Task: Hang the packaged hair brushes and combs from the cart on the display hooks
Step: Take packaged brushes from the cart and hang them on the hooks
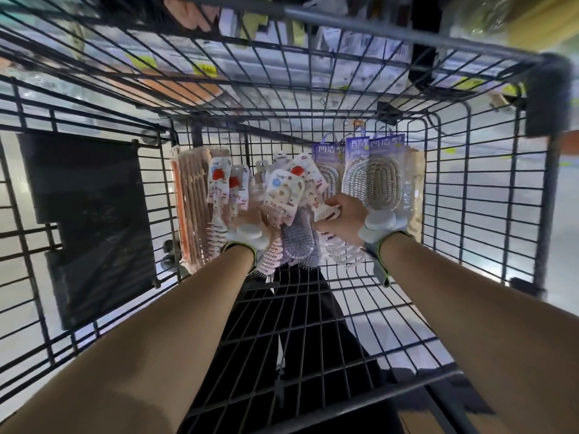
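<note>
While the right hand (341, 219) curls round a carded white comb (322, 208) and the left hand (255, 222), close beside it, sits buried among carded brushes (283, 189), grip hidden, the whole heap lies at the far end of the wire cart (488, 195), purple-carded oval brushes (372, 180) rightmost.

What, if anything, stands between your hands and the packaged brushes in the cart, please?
Nothing visible does. The right hand grips a white package in the pile, and the left hand is among the packaged brushes. The cart's wire walls ring the pile, but the top is open.
</note>
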Demonstrator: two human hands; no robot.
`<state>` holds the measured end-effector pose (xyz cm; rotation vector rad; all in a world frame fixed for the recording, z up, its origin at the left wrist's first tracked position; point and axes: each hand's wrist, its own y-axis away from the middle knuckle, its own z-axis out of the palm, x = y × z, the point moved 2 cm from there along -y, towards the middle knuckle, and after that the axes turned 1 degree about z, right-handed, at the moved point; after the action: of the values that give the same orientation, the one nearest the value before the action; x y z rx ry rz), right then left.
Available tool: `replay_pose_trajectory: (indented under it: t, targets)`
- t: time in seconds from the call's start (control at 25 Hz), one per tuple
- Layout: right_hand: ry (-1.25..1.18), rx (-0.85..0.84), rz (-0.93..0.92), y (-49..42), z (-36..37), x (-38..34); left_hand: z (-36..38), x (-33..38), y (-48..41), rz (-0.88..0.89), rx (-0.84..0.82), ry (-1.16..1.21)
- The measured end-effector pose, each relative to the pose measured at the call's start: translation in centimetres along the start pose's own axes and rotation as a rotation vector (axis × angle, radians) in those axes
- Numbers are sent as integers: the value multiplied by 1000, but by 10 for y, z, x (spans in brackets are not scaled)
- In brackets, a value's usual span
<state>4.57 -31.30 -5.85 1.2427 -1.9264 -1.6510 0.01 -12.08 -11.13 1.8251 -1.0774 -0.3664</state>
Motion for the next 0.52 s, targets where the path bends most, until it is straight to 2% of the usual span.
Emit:
replay_pose_trajectory:
  t: [0.24,0.52]
  targets:
    - [71,-48,-72,28,-6,-20,-19,4,29,165,31,178]
    - [135,-64,-175,64,-36,-48,-68,16,56,134,73,240]
